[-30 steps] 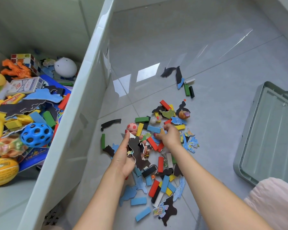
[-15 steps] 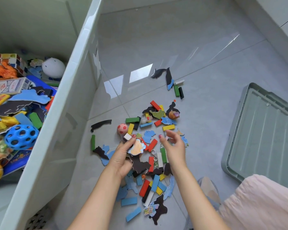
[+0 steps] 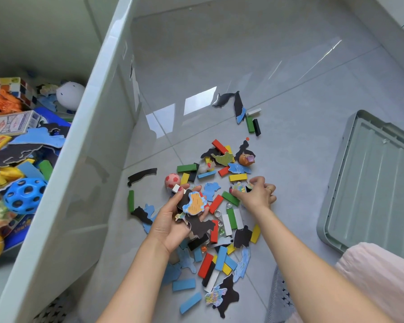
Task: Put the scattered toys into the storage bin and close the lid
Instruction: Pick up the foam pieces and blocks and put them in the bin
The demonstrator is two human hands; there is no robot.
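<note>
Scattered toys (image 3: 219,259), dozens of coloured wooden blocks and flat map-shaped puzzle pieces, litter a glossy grey tiled floor (image 3: 289,66). Two hands work the pile: the left hand (image 3: 173,220) grips a stack of puzzle pieces, an orange-and-blue one (image 3: 194,203) on top; the right hand (image 3: 257,194) pinches a small printed piece. One pale green storage bin (image 3: 84,159) stands open at left, already holding toys. Its single ribbed green lid (image 3: 373,183) lies on the floor at right.
</note>
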